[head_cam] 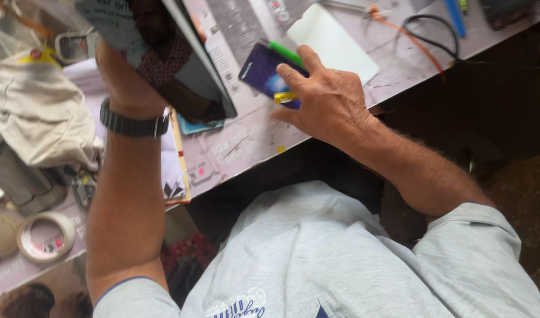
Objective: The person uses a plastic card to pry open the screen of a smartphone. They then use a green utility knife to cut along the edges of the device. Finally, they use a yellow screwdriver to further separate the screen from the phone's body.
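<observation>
My left hand (121,76), with a black watch on its wrist, grips the lower edge of a dark glossy tablet-like slab (170,59) and holds it tilted up off the table; its face shows reflections. My right hand (326,97) rests on the table edge and closes on a purple phone-sized device (264,72) with a yellow and blue patch. A green pen (286,53) lies just behind that device, by my fingers.
The worktable (240,147) carries a white card (331,41), a black cable loop (432,35), an orange cord (408,35), a blue pen (456,17), a white cloth (37,118), a tape roll (46,237) and a thin booklet (175,165).
</observation>
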